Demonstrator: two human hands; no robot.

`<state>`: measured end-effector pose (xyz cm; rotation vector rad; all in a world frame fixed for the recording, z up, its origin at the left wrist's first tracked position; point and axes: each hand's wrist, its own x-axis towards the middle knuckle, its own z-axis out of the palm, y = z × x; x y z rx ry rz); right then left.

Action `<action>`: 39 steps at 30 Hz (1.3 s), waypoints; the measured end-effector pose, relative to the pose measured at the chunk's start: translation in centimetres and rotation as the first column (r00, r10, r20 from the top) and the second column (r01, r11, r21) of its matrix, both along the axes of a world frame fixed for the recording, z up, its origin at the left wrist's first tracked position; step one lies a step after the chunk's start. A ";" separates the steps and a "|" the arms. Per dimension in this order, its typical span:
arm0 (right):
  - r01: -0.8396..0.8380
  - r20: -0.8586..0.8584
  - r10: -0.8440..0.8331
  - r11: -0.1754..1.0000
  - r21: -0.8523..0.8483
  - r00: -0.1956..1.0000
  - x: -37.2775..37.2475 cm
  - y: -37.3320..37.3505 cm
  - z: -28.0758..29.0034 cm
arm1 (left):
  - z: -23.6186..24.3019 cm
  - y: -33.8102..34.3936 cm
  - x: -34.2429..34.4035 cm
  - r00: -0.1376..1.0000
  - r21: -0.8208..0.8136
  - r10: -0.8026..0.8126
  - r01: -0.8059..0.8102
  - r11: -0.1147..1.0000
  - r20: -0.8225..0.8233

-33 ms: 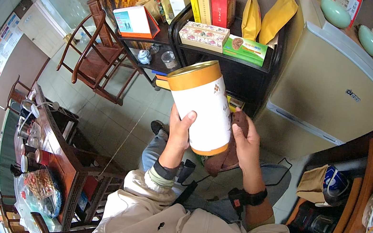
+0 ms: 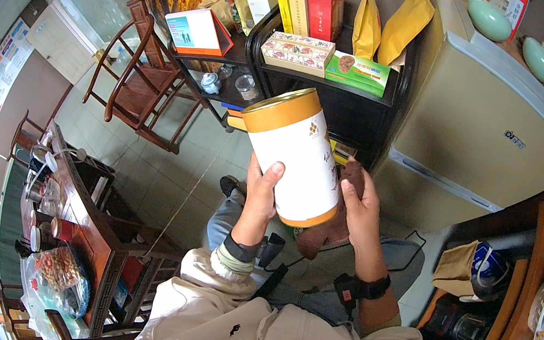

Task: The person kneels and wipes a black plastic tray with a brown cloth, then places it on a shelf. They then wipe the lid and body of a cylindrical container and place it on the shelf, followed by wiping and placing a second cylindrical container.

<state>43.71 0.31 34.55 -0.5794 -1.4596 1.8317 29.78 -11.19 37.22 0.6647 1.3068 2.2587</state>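
Note:
A white canister [image 2: 292, 166] with gold bands at the top and bottom is held tilted in front of me, its lid end up and to the left. My left hand [image 2: 260, 193] is closed around its left side, the thumb on the white wall. A brown cloth [image 2: 353, 176] is in my right hand [image 2: 361, 213], bunched against the canister's right side. The fingers of that hand are partly behind the cloth. More of the cloth hangs below the canister's bottom edge. Small dark print shows on the canister's right side.
Ahead, a black shelf cart [image 2: 364, 117] bears boxes and gold pouches. A fridge [image 2: 496, 126] stands at the right. A wooden chair [image 2: 147, 84] is at the far left, and a wooden table [image 2: 91, 227] with cups and bags is nearer. A paper bag [image 2: 458, 268] sits at the right.
The canister has turned slightly, and more of its dark print shows. The brown cloth has shifted a little along its right side with my right hand. My left hand keeps its grip.

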 end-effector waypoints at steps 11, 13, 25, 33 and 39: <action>0.089 0.008 -0.178 0.526 0.846 0.984 0.7 -3.7 4.7 | -0.3 0.7 0.5 0.979 -0.044 0.141 -0.149 0.988 -0.146; 0.045 0.059 -0.288 0.341 0.939 0.956 0.1 -4.9 5.3 | -0.4 0.7 0.5 0.973 -0.073 0.137 -0.153 0.986 -0.185; -0.095 0.109 0.081 0.987 0.128 0.991 -0.8 0.7 2.1 | -1.0 -0.7 0.6 0.998 0.087 -0.046 0.050 0.995 -0.043; -0.078 -0.114 0.058 0.981 -0.178 0.992 -0.5 0.1 -0.7 | -0.9 -0.4 0.3 0.998 0.119 -0.061 0.060 0.991 0.005; -0.007 -0.161 -0.026 0.980 -0.201 0.987 -0.1 -2.0 -1.1 | -0.7 -0.3 0.1 0.999 0.169 -0.012 0.003 0.986 0.048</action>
